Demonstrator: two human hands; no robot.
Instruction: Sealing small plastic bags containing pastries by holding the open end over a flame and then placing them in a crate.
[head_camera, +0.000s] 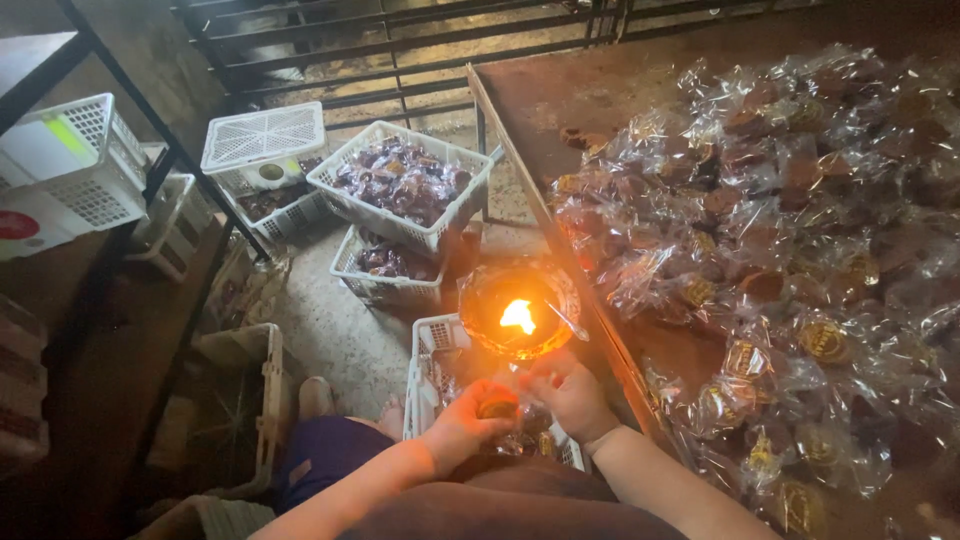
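While a flame (518, 316) burns above, both hands, left hand (468, 424) and right hand (568, 393), pinch one gold-labelled clear packet (503, 409).

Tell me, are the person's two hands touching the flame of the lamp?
Apart. The head view shows the flame burning above the left hand and right hand, with a dark gap between them.

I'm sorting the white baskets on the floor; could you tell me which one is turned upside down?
The upside-down basket at the back, left of the full basket: its latticed base faces up, while the others sit open-topped.
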